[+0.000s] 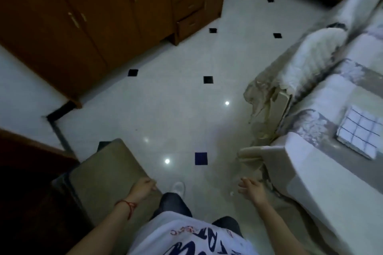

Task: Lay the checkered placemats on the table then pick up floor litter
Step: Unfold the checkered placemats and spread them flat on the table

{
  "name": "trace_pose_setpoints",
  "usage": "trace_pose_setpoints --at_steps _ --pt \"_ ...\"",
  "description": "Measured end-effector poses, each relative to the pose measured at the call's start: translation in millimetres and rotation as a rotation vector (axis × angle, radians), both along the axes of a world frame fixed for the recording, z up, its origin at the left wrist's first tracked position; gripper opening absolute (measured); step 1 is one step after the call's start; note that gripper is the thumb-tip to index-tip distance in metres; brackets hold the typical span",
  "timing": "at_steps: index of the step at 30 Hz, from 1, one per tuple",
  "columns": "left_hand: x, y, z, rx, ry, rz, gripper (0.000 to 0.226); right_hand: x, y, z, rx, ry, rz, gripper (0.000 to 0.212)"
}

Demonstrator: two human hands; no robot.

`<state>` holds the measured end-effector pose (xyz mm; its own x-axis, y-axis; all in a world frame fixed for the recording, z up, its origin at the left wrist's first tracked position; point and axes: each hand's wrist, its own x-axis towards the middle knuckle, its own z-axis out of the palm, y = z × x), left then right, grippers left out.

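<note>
While you stand over the pale tiled floor (170, 114) with its small dark inset squares, the brown wooden wardrobe (68, 27) fills the upper left and the cloth-covered sofa (323, 80) runs down your right side, with a low olive-brown table (107, 172) at your lower left. On the sofa seat near the right edge lies a folded white checkered placemat (359, 132) with dark grid lines, well apart from both hands. Your left hand (143, 189) hangs over the table's near corner with fingers curled into a loose fist; whether it pinches anything you cannot tell. Your right hand (251, 189) is spread, fingers relaxed, holding nothing. Just left of it, a small white scrap of litter (231, 193) lies on the floor
</note>
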<state>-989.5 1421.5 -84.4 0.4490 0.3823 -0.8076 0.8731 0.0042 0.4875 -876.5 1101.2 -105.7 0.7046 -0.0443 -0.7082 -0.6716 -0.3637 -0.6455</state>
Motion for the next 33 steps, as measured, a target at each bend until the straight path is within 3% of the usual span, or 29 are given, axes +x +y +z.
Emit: trace_pose_setpoints --at_steps 5,11,20,25,30,33 --pt "122 20 25 0.018 -0.108 -0.355 0.018 -21 5 15 0.028 0.039 -0.339 0.019" --pt "215 -32 42 -0.03 -0.221 -0.633 0.017 -45 -2 22 0.04 0.036 -0.626 0.02" --pt "254 -149 66 -0.16 -0.368 -0.939 0.017 7 -47 92 0.129 -0.274 -0.711 0.019" --pt "284 -212 101 -0.208 -0.545 -1.086 0.021 49 -93 133 0.075 -0.434 -0.768 0.021" --pt "326 -273 129 -0.241 -0.668 -1.164 0.014 98 -145 126 -0.055 -0.439 -0.958 0.013" --pt "353 -306 133 -0.229 -0.679 -1.244 0.018 129 -171 113 -0.224 -0.347 -0.983 0.025"
